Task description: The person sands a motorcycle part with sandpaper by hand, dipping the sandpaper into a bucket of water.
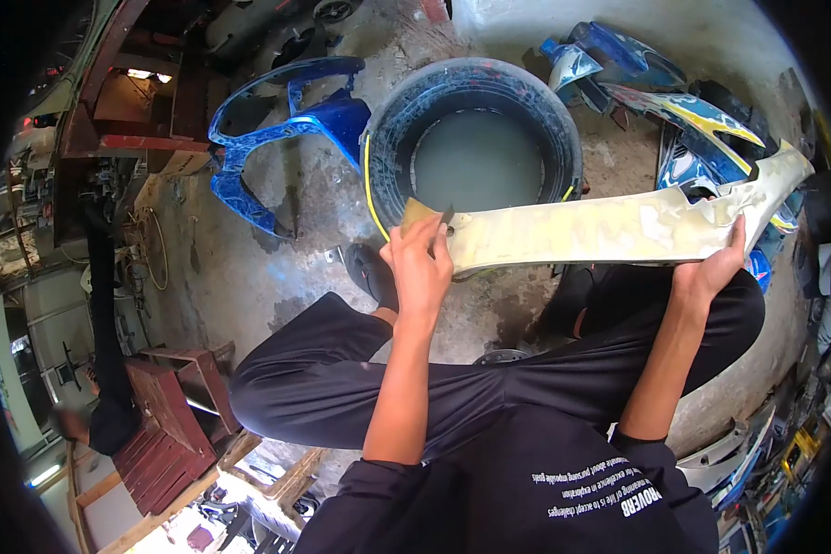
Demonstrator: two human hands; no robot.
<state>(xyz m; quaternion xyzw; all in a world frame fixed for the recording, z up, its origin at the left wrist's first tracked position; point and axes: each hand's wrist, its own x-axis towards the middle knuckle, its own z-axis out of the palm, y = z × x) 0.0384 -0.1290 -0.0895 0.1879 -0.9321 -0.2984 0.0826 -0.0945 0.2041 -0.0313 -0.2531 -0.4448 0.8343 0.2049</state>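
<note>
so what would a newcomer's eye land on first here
Probably the long cream panel stretching across the middle, with the right hand gripping it near its right end and the left hand at its left end. Next, the big dark tub of cloudy water just beyond, then the bright blue frame on the floor left of it.

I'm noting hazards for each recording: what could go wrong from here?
The tan sheet under the left hand might drop into the cloudy water, as it appears near the bucket's edge. The long panel could tip if the right hand, gripping toward one end, loosened.
</note>
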